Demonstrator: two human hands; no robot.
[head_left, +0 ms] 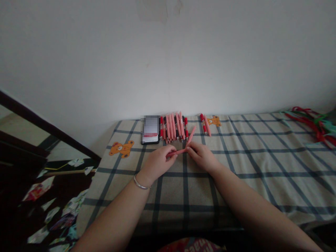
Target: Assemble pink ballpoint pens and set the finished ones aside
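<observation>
My left hand (163, 158), with a silver bangle at the wrist, is closed on one end of a slim pink pen (180, 151). My right hand (201, 156) pinches the pen's other end, so it lies nearly level between both hands, low over the checked cloth. A second pink pen (191, 134) slants up and away from my right fingertips; whether those fingers also hold it I cannot tell. Just beyond the hands lies a row of several pink pens (172, 127), with red and dark ones among them. To the right, a red pen (203, 123) lies beside another pink pen (207, 126).
A phone (150, 140) with a blurred screen lies left of the pen row. The cloth-covered table (168, 196) meets a white wall (168, 70) at the back. Red and green ribbon-like strips (319, 127) lie at the far right. Paper scraps (42, 189) cover a dark area at left.
</observation>
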